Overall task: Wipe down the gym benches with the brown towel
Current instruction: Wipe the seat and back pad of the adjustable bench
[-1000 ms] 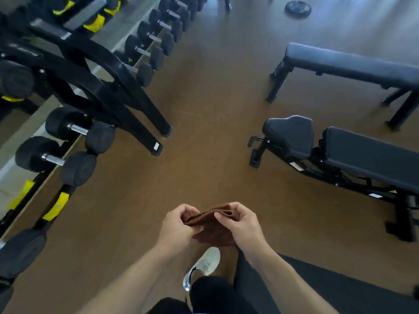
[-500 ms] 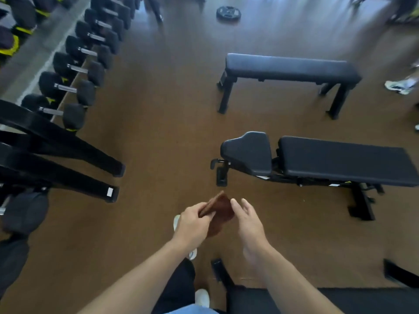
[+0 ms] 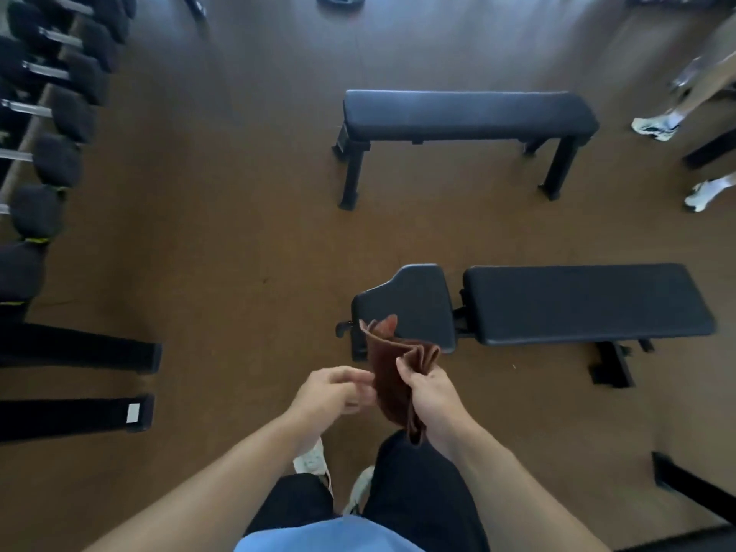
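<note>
Your right hand (image 3: pixel 432 396) grips the folded towel (image 3: pixel 392 376) by its edge, upright in front of you, probably so it's a compact pad ready to wipe. Your left hand (image 3: pixel 334 392) sits just beside it, fingers loosely curled at the towel's edge; can't tell if it's pinching the cloth or only touching. No bench contact yet. Towel is near the seat end of the closer bench (image 3: pixel 577 300), so that's the likely first target. Count: two benches, near one plus a flat bench (image 3: pixel 466 113) behind it, well apart. One towel. Dumbbells (image 3: pixel 59 161) racked left, at least five.
</note>
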Tool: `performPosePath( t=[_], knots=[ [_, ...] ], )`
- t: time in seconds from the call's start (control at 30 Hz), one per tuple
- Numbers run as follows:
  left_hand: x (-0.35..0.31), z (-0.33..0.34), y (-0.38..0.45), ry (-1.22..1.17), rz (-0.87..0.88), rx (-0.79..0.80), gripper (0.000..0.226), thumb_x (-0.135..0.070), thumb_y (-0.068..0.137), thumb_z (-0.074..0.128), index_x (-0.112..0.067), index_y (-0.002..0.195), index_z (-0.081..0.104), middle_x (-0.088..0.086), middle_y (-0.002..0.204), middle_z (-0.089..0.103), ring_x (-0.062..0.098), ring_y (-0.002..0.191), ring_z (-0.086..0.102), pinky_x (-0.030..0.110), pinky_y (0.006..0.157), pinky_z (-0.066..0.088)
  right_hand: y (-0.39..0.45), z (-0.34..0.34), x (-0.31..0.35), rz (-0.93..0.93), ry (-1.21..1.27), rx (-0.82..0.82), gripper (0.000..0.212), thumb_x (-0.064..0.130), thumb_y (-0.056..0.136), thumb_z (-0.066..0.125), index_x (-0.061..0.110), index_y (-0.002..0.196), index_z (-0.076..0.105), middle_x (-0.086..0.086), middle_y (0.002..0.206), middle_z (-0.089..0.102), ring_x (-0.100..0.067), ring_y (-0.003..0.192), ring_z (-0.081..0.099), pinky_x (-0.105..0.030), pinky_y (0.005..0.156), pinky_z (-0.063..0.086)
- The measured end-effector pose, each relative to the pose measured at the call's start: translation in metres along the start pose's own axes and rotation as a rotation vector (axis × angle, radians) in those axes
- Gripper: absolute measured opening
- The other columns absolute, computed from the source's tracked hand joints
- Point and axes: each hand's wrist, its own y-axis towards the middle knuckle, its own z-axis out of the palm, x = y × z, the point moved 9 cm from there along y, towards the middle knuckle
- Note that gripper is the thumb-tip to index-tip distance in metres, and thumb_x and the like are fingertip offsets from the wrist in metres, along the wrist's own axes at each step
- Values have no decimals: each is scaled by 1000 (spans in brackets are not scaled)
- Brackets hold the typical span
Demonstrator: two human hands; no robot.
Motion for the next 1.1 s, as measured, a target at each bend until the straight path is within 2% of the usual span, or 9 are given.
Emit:
performPosePath(
  t=[0.13, 0.2, 0.27, 0.37, 0.53, 0.73, 0.9, 1.0, 1.1],
  knots=[
    [0, -31, 52, -295, -156, -301, 41, -32, 96, 68, -24, 134, 58, 2, 141, 57, 24, 135, 50, 44, 114, 41, 3, -6, 61, 33, 12, 189, 22, 22, 104, 62, 15, 124, 70, -5, 109, 81, -25, 103, 77, -46, 88, 62],
    [11, -12, 77, -477, -319, -190, 73, -62, 85, 70, -17, 142, 56, 7, 139, 55, 27, 134, 50, 46, 113, 39, 8, -22, 89, 79, 68, 274, 27, 20, 100, 64, 13, 125, 70, -10, 117, 79, -30, 107, 76, -48, 90, 61],
    [4, 24, 88, -627, -381, 42, 80, -75, 83, 61, -10, 129, 69, 13, 128, 66, 31, 121, 62, 47, 110, 42, 26, -45, 113, 109, 57, 318, 31, 21, 99, 64, 10, 128, 69, -14, 121, 77, -34, 111, 75, -52, 92, 61],
    [-11, 46, 107, -755, -357, 68, 67, -64, 92, 52, -5, 108, 79, 21, 115, 74, 35, 100, 73, 49, 100, 49, 81, -88, 130, 180, -29, 294, 30, 19, 102, 63, 7, 129, 68, -18, 120, 76, -37, 110, 75, -56, 95, 58],
    [-22, 39, 164, -561, -195, -331, 36, -33, 93, 69, -9, 120, 71, 11, 113, 77, 24, 100, 75, 39, 88, 57, 196, -155, 135, 267, -228, 147, 27, 16, 105, 61, 3, 128, 68, -19, 110, 79, -37, 104, 76, -56, 97, 57],
    [-11, 52, 230, -270, -180, -565, 32, -48, 89, 73, -17, 95, 73, -2, 92, 79, 19, 90, 74, 29, 64, 54, 311, -167, 125, 293, -379, 63, 20, 24, 107, 59, 9, 113, 71, -15, 98, 81, -37, 95, 77, -52, 85, 62],
    [35, 44, 274, -325, -221, -753, 34, -54, 89, 70, -21, 99, 72, -3, 97, 76, 16, 93, 71, 27, 67, 55, 391, -141, 136, -86, -661, -4, 12, 32, 101, 67, 29, 110, 76, 5, 96, 80, -22, 91, 76, -47, 90, 63],
    [74, 39, 299, -463, -224, -730, 25, -44, 93, 70, -23, 105, 71, -1, 100, 78, 19, 94, 75, 40, 80, 62, 413, -91, 158, -337, -842, 37, 6, 34, 101, 67, 33, 104, 72, 11, 97, 75, -15, 96, 71, -39, 89, 59],
    [107, 38, 316, -582, -243, -641, 23, -34, 95, 69, -18, 112, 69, 4, 103, 79, 23, 95, 76, 46, 87, 61, 418, -30, 166, -631, -1091, 33, 29, 37, 100, 67, 34, 129, 62, 10, 126, 64, -14, 112, 60, -41, 99, 52]
  ],
)
